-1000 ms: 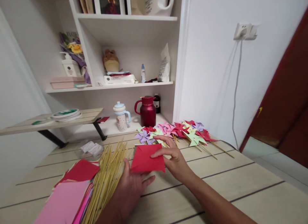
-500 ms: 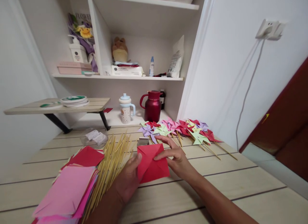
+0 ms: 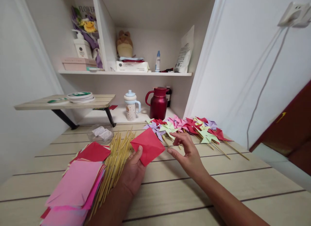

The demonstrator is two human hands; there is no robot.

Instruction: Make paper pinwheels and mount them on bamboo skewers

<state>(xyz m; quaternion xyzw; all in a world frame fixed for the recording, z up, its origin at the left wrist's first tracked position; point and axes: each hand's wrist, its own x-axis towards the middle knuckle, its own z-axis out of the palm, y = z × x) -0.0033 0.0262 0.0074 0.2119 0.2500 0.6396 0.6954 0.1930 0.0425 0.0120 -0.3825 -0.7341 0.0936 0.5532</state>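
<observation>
A square of red paper (image 3: 151, 147) with diagonal crease or cut lines is pinched in my left hand (image 3: 134, 169), the thumb lying on top near its lower left edge. It is held above the table, turned with one corner toward me. My right hand (image 3: 188, 153) is just right of the paper, apart from it, with thumb and fingers spread and nothing between them. Beyond my right hand lie several finished paper pinwheels (image 3: 179, 123) on sticks. Left of my left hand are a heap of thin wooden sticks (image 3: 116, 158) and a stack of coloured paper squares (image 3: 75, 180), pink and red on top.
A clear plastic container (image 3: 100, 133) with small white packets sits behind the paper stack. Farther back are a small raised shelf (image 3: 65, 104) with black legs, a spotted cup (image 3: 131, 107) and a red jug (image 3: 158, 104). A cable (image 3: 263, 86) hangs down the right wall.
My right hand has let go of the red paper and drawn away to the right. The paper has turned in my left hand from squarish to cornerwise. The camera view has shifted slightly.
</observation>
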